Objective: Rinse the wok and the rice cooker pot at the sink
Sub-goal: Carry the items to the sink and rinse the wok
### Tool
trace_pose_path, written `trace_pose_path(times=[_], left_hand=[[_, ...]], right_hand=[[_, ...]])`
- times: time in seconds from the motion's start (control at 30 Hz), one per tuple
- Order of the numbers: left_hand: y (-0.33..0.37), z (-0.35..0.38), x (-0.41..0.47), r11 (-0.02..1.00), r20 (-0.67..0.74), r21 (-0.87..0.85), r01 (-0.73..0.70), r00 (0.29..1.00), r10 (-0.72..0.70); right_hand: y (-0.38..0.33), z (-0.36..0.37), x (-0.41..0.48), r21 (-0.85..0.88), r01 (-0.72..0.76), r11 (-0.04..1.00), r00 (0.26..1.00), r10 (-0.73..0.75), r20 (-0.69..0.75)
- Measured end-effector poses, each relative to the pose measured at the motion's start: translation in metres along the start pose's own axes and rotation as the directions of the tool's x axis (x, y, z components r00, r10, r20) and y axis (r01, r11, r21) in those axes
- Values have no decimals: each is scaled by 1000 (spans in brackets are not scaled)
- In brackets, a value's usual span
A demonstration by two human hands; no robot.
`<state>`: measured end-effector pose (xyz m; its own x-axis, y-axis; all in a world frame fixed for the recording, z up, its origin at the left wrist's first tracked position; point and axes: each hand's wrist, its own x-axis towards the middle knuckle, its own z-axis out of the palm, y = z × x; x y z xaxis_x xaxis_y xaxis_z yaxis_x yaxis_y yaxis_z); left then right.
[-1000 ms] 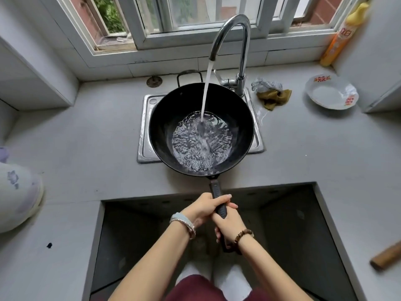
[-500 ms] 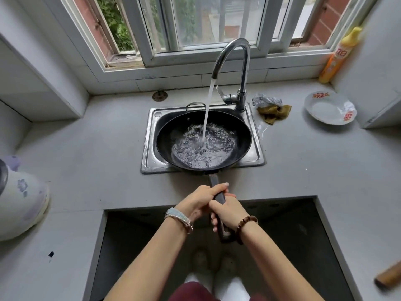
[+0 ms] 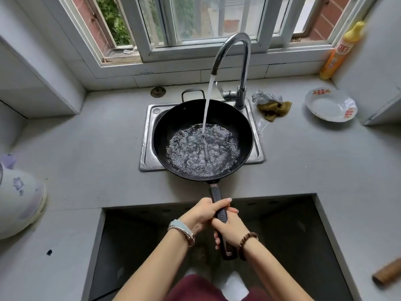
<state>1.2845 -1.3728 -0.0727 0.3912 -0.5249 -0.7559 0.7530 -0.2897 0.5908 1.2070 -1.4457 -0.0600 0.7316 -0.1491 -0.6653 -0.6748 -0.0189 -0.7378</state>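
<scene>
Both hands are wrapping around the wok handle (image 3: 218, 205) in the lower centre of the frame: the left hand (image 3: 205, 211) is closing on it nearer the pan, and the right hand (image 3: 230, 230) is gripping just behind, the two touching. Arms are reaching forward, wrists roughly level. They are holding the wok (image 3: 202, 140) over the sink (image 3: 149, 135) at centre frame, where the tap (image 3: 234, 59) is pouring a stream into a rippling pool inside it. The wok rinse is looking to be mid-way; emptying is still to come. No rice cooker pot is showing clearly, so that part is seemingly not yet begun.
</scene>
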Motion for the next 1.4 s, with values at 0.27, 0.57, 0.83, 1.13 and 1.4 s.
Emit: trace_pose_path(times=[0.27, 0.57, 0.83, 1.13, 1.4], left_hand=[[-5, 0, -2, 999, -3, 37, 15, 1000, -14], [39, -3, -13, 1000, -44, -13, -5, 999, 5], [39, -8, -1, 999, -56, 44, -28, 998, 31], [13, -9, -8, 998, 40, 30, 49, 998, -50], [11, -9, -9, 999, 61, 21, 24, 998, -26]], right_hand=[[8, 5, -1, -16, 10, 1000, 1000, -10, -24], [-44, 0, 1, 101, 35, 994, 999, -34, -7], [-54, -4, 2, 129, 3, 992, 1000, -6, 25], [-8, 10, -1, 77, -8, 997, 1000, 7, 7], [-8, 12, -4, 63, -10, 998, 1000, 11, -13]])
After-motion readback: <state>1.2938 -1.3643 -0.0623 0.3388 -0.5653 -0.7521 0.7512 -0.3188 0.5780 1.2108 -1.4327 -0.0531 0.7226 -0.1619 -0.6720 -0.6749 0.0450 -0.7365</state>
